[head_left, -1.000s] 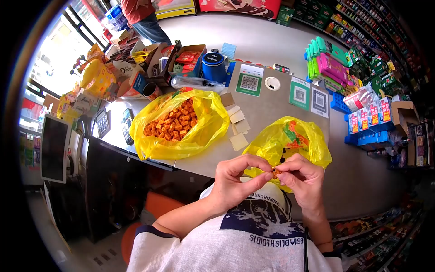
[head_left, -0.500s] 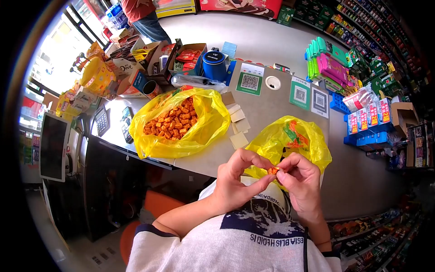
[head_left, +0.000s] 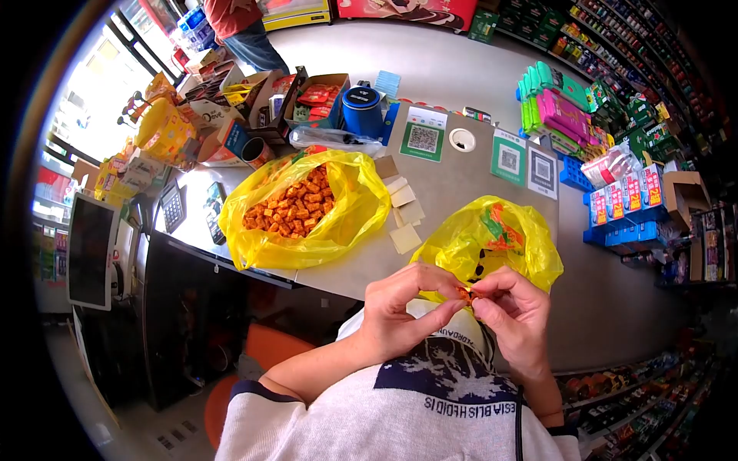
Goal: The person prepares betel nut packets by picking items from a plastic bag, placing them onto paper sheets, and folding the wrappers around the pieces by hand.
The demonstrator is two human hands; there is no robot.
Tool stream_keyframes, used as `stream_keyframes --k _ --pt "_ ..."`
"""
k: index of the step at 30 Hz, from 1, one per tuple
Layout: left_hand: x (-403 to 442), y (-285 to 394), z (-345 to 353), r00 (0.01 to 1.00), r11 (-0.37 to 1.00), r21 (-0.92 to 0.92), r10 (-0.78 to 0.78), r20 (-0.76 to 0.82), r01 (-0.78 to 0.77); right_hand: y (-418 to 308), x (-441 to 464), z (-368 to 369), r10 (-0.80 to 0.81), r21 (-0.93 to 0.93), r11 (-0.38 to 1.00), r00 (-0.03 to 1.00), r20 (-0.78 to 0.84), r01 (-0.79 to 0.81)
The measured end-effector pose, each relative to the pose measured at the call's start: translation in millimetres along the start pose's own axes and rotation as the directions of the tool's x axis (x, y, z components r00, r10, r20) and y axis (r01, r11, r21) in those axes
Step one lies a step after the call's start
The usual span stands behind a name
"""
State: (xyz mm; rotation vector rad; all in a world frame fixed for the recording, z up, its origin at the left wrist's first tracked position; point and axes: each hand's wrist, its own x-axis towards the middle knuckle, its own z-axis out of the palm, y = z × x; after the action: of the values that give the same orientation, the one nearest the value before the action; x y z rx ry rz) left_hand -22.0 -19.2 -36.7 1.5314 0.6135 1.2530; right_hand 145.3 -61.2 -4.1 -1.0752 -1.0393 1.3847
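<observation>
Between the fingertips of both hands is a small wrapped candy [head_left: 466, 293] in an orange-red wrapper. My left hand [head_left: 403, 307] pinches one side of it with thumb and index finger. The opposite side is pinched by my right hand [head_left: 515, 313]. Just beyond the hands lies a yellow plastic bag [head_left: 538, 238], open at the top, with a few dark pieces showing inside. Further left, a larger yellow plastic bag [head_left: 360, 192] stands open, filled with similar orange-red wrapped pieces [head_left: 296, 206].
Small cards [head_left: 403, 211] lie between the bags on the grey counter [head_left: 469, 178]. Behind them are a QR-code sign [head_left: 423, 137], a blue canister [head_left: 363, 111] and boxes of goods [head_left: 319, 96]. A monitor [head_left: 92, 250] stands left. A person [head_left: 246, 34] is at the back.
My fingers have shifted on the candy, and its wrapper looks more twisted or pulled apart. Both hands are slightly lower, showing more dark pieces in the near bag.
</observation>
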Motion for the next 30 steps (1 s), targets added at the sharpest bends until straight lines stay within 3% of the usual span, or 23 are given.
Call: stream_keyframes --k 8,14,17,20,26,30 --pt "-1 1 1 1.000 0.998 -0.052 -0.019 -0.005 0.018 5 4 -6 -0.294 -0.288 0.903 0.947 0.128 0.319" --pt "-5 5 8 0.983 0.965 -0.216 -0.167 -0.078 0.146 0 8 -9 -0.415 -0.435 0.766 0.881 0.227 0.473" --pt "4 5 1 0.996 0.997 0.073 0.030 0.082 -0.036 2 9 -11 -0.450 -0.454 0.725 0.855 0.256 0.517" --pt "3 3 0 0.995 0.998 0.055 0.020 0.100 -0.025 3 10 -12 -0.480 -0.473 0.687 0.833 0.276 0.552" --pt "2 4 2 0.939 0.905 -0.251 -0.335 0.081 0.345 9 17 -14 -0.561 -0.526 0.573 0.768 0.309 0.629" --pt "6 -2 -2 0.936 0.877 -0.326 -0.332 0.121 0.353 12 22 -14 -0.579 -0.480 0.604 0.764 0.285 0.637"
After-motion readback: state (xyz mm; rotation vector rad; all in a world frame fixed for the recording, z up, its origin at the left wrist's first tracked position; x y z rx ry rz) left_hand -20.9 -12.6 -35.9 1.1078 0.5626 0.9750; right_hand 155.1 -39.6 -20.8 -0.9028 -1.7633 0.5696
